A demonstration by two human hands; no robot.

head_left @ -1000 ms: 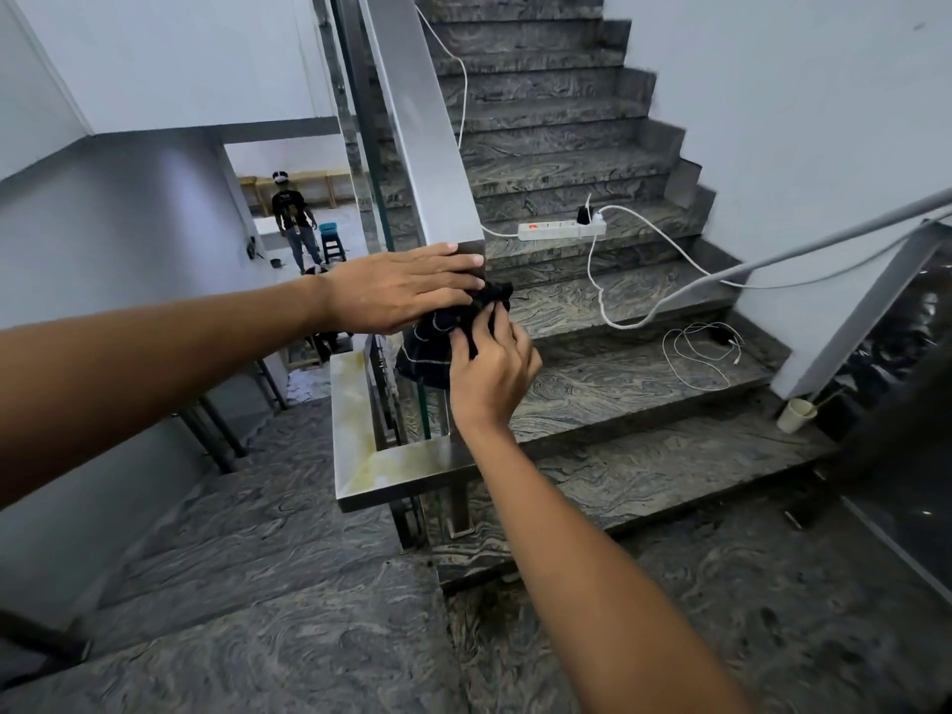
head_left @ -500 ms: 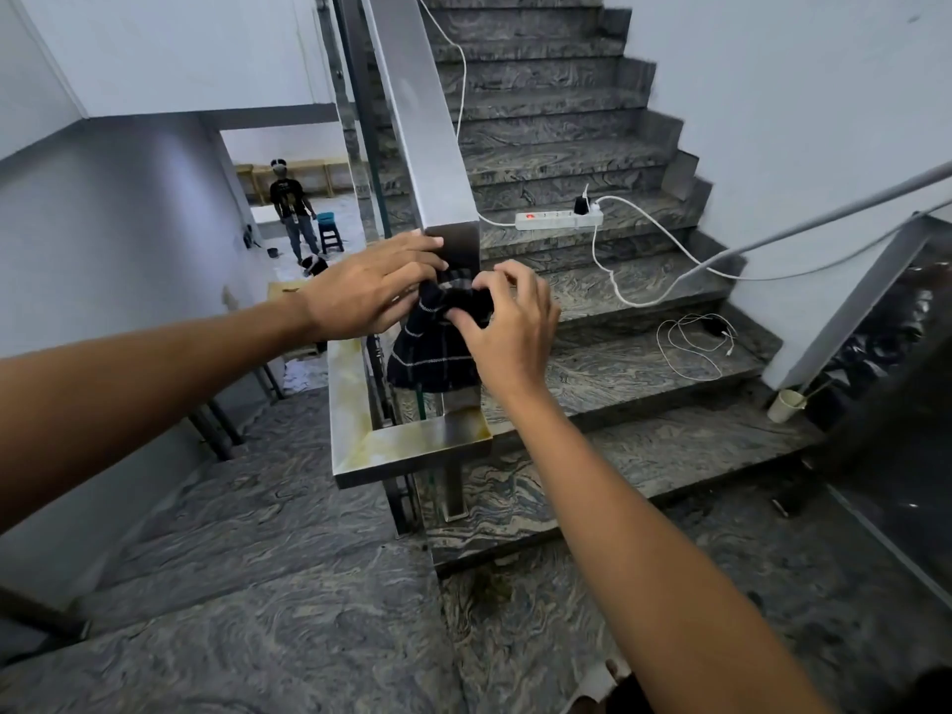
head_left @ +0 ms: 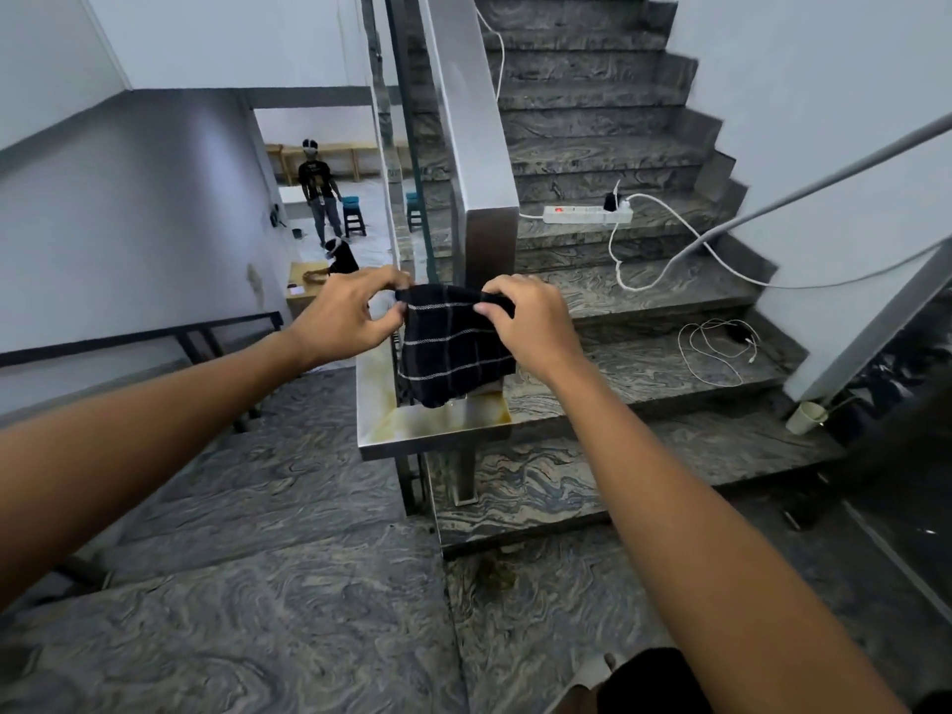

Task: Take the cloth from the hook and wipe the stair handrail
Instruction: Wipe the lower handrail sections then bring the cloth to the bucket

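Holding: both hands pinch the top edge of the cloth (head_left: 453, 347), one at each upper corner, so that it hangs spread between them.
Left hand (head_left: 345, 314): closed on the cloth's left corner with thumb and fingertips; the other fingers are curled loosely.
Right hand (head_left: 530, 322): closed on the cloth's right corner, fingers folded over the top edge, knuckles toward the camera.
Cloth: dark, with thin pale lines crossing in a check; it hangs down flat from the hands, its lower edge just above the flat rail below.
Handrail (head_left: 466, 121): a broad steel rail that slopes up and away beyond the hands; its lower end turns straight down just behind the cloth.
Flat rail section (head_left: 427, 430): below the hands, an L-shaped steel piece with yellowish stains on its top.
Stairs (head_left: 608, 146): grey veined stone, rising beyond the right hand.
Power strip (head_left: 587, 214): white, on a step past the right hand, with white cables trailing down the steps.
Paper cup (head_left: 806, 417): far to the right of the right hand, tipped against the wall.
Person (head_left: 319, 190): standing beyond the left hand, on the lower floor.
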